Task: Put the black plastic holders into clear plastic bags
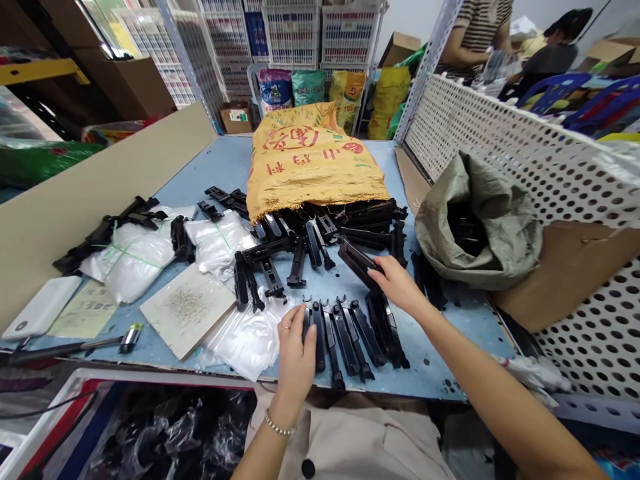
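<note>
My right hand is closed on one end of a long black plastic part, raised at a tilt over the table. Below it, several slim black parts with small forked ends lie side by side in a row. At the row's left end, my left hand has its thumb and fingers on either side of a black part, which they partly hide. A heap of similar black parts spills from the mouth of a yellow woven sack.
Left are tied bundles of clear bags, a pale square board, loose plastic bags and a hammer. A grey-green sack with dark contents stands right, against a perforated white panel. Two people are beyond it.
</note>
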Demonstrator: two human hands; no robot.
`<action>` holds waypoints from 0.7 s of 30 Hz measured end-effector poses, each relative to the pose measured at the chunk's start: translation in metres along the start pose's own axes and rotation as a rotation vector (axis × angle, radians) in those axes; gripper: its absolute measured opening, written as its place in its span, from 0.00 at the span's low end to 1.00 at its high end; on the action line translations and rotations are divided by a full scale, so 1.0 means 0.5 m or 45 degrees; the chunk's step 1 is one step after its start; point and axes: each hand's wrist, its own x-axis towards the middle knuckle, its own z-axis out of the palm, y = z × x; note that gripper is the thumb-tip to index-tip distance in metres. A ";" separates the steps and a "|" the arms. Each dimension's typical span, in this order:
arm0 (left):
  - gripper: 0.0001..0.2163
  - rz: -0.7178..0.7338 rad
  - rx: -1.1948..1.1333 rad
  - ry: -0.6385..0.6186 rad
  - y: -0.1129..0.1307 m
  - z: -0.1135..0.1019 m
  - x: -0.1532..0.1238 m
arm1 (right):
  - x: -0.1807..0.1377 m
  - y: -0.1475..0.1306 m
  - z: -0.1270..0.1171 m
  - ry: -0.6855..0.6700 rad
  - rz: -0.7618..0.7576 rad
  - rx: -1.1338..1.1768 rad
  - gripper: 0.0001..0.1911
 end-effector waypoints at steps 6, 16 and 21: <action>0.30 -0.109 -1.028 -0.507 0.104 0.013 0.021 | -0.186 -0.100 0.044 -0.858 0.291 1.765 0.17; 0.16 -0.113 -0.458 -0.286 0.144 -0.017 0.012 | -0.149 -0.101 -0.022 -0.259 -0.256 0.548 0.15; 0.19 -0.081 0.001 -0.201 0.162 -0.016 0.000 | -0.133 -0.134 -0.032 0.237 -0.839 -0.092 0.13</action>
